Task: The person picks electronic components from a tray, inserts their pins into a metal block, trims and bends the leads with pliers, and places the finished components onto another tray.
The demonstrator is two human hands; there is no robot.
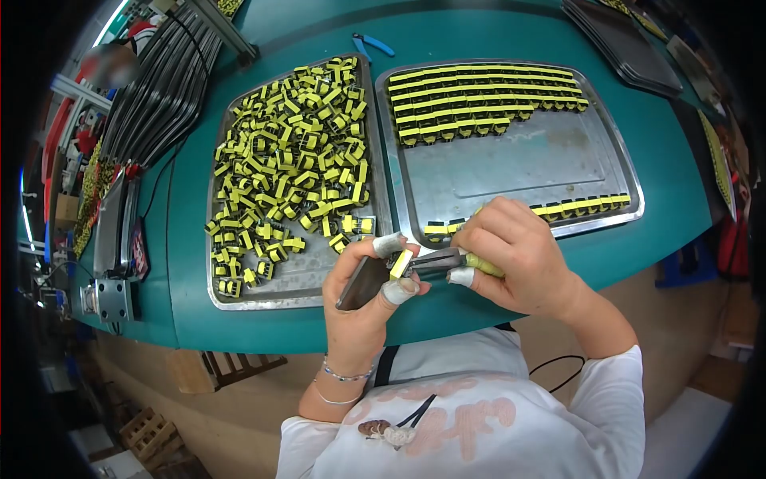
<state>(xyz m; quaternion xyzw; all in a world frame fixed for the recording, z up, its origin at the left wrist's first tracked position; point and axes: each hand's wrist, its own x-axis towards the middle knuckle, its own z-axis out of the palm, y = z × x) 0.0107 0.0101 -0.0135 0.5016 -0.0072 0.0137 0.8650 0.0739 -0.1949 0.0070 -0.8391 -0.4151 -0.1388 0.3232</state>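
Observation:
My left hand (361,297), with white tape on its fingertips, pinches a small yellow-and-black transformer-like part (400,264) between thumb and fingers. A dark flat piece (364,283) also lies in that palm; its kind is unclear. My right hand (519,254), its thumb taped too, is closed around a tool with a yellow-green grip (483,265) and a narrow grey metal end (437,259). The tool's tip reaches the part, though fingers partly hide the contact. Both hands are above the near edges of two metal trays.
The left metal tray (303,297) holds a heap of similar parts (295,152). On the right tray (511,172), parts (479,100) stand in rows. Blue-handled pliers (375,45) lie behind on the green table (279,327). Stacked black trays (159,88) stand at left, others (622,48) at right.

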